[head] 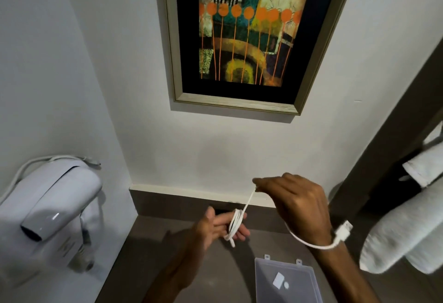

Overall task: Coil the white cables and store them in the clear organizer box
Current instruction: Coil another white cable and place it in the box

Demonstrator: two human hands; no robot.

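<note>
Above the grey counter (148,250) we wind the white cable (236,224) around the straight, extended fingers of our left hand (215,228), while our right hand (294,209) pinches the strand higher up; its plug end (344,230) trails past the right wrist. We should keep the strand taut and the loops even. Near us lies the clear organizer box (285,281). A hair dryer (48,211) hangs left, a framed painting (247,31) on the far wall, rolled towels (402,235) right.

white cable (236,224) partly coiled, its free end looping right, clear organizer box (285,281) closed on the counter below
</note>
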